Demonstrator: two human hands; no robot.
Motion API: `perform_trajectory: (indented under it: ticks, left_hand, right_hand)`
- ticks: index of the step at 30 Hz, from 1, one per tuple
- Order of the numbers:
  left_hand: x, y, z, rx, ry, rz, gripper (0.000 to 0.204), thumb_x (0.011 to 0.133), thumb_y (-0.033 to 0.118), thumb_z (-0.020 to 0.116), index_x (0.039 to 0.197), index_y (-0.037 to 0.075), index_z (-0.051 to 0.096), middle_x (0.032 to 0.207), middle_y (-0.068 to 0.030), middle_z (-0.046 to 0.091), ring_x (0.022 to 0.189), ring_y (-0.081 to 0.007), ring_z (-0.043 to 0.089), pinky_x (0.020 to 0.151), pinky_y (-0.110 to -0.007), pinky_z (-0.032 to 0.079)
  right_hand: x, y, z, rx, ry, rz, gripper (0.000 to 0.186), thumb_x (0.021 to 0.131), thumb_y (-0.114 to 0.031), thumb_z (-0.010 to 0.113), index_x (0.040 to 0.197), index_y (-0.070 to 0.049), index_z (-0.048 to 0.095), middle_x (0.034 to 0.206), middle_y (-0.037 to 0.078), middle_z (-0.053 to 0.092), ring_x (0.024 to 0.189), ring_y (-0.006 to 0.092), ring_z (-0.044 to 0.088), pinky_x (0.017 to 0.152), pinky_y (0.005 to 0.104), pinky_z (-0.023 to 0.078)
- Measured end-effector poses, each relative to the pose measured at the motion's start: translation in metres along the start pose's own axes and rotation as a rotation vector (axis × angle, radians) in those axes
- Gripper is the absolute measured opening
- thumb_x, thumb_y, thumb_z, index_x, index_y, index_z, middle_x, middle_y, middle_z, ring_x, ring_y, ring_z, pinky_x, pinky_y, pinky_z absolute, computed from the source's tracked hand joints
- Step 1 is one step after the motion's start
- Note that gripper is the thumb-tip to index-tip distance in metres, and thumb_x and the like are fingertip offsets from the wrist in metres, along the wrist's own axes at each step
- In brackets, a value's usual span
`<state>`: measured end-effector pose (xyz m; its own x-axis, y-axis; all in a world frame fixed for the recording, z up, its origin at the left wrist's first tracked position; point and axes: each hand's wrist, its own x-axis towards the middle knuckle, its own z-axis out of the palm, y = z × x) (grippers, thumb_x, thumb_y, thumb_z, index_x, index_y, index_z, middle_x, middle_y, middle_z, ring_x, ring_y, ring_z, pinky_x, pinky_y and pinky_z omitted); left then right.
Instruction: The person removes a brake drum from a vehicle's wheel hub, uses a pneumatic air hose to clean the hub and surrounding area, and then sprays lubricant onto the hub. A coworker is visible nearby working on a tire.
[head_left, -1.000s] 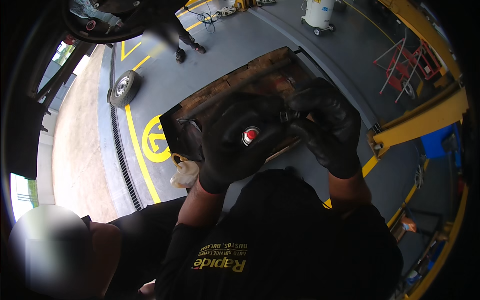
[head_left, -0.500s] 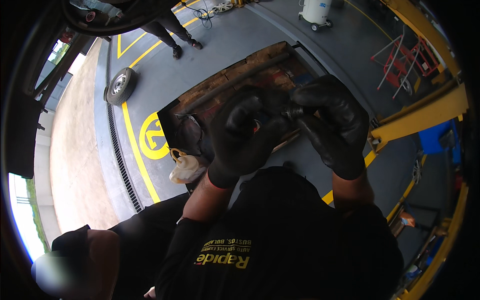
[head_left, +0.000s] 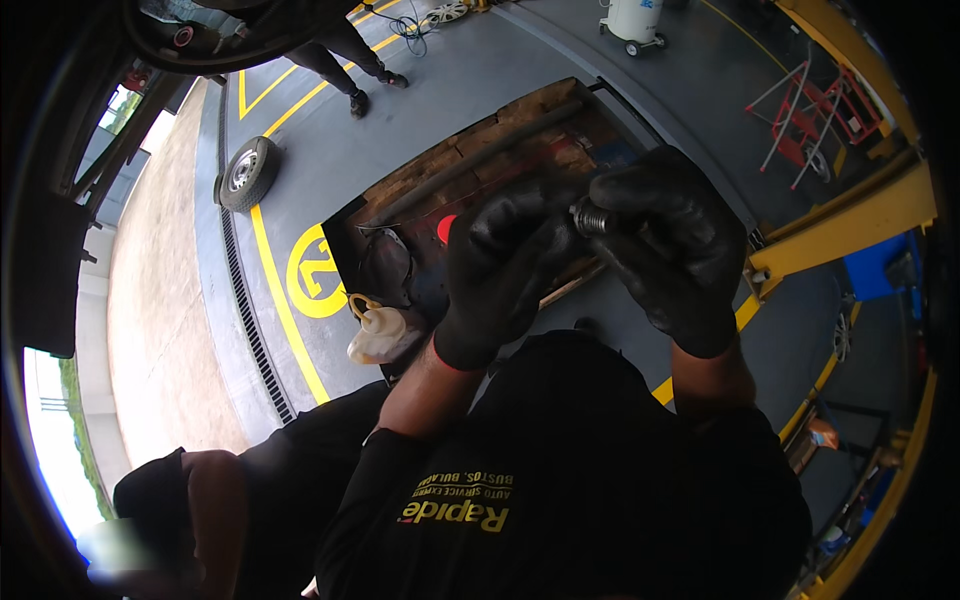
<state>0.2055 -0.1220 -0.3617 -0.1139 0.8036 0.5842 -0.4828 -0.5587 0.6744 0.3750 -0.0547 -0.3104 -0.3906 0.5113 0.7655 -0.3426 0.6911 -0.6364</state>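
Note:
Both my hands wear black gloves and meet above a low metal cart. In my right hand point(head_left: 678, 250), a dark threaded metal part point(head_left: 592, 221), like a bolt or plug, is pinched between thumb and fingers. Its ridged thread shows; the rest is hidden in the glove. My left hand point(head_left: 495, 265) is closed, with its fingertips close by the part's exposed end. Whether those fingers grip it or something else is hidden.
Under my hands stands the cart point(head_left: 425, 190), with a long bar, a red round object point(head_left: 446, 229) and a translucent plastic jug point(head_left: 385, 335). A wheel point(head_left: 248, 174) lies left, a yellow lift arm point(head_left: 850, 225) right. Another person point(head_left: 240, 500) is close at lower left; someone's legs point(head_left: 345, 60) show beyond.
My left hand has shifted slightly right and its fingers have drawn more closed. More of the part's thread shows in my right hand. The red object has come into sight.

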Motion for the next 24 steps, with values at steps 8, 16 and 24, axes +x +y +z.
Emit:
perform_trajectory:
  ticks: [8,16,24]
  left_hand:
    - [0.0010,0.0018,0.0026,0.001,-0.015,-0.031,0.030,0.105,-0.001,0.056,0.134,-0.001,0.061,0.135,-0.0136,0.067,0.123,-0.0200,0.066,0.105,-0.036,0.055]
    - [0.0026,0.0031,0.0071,-0.099,-0.026,-0.075,0.029,0.106,0.002,0.058,0.134,-0.001,0.061,0.132,-0.0123,0.067,0.120,-0.0191,0.067,0.103,-0.036,0.056]
    - [0.0019,0.0048,0.0070,-0.118,-0.031,-0.145,0.024,0.107,0.006,0.060,0.131,0.001,0.061,0.126,-0.0094,0.067,0.112,-0.0148,0.067,0.095,-0.033,0.056]
  right_hand:
    - [0.0005,-0.0090,0.0005,-0.070,-0.039,-0.014,0.032,0.090,0.015,0.068,0.118,0.000,0.069,0.107,0.010,0.066,0.095,0.0112,0.067,0.080,0.0256,0.055]
    - [-0.0002,-0.0069,-0.0030,-0.196,-0.012,-0.006,0.031,0.085,-0.001,0.081,0.115,-0.001,0.074,0.103,0.011,0.074,0.094,0.0160,0.074,0.075,0.0284,0.059]
    - [0.0032,-0.0086,-0.0059,-0.163,-0.048,-0.023,0.038,0.083,0.003,0.080,0.120,0.000,0.072,0.104,0.010,0.072,0.092,0.0148,0.073,0.075,0.0275,0.059]
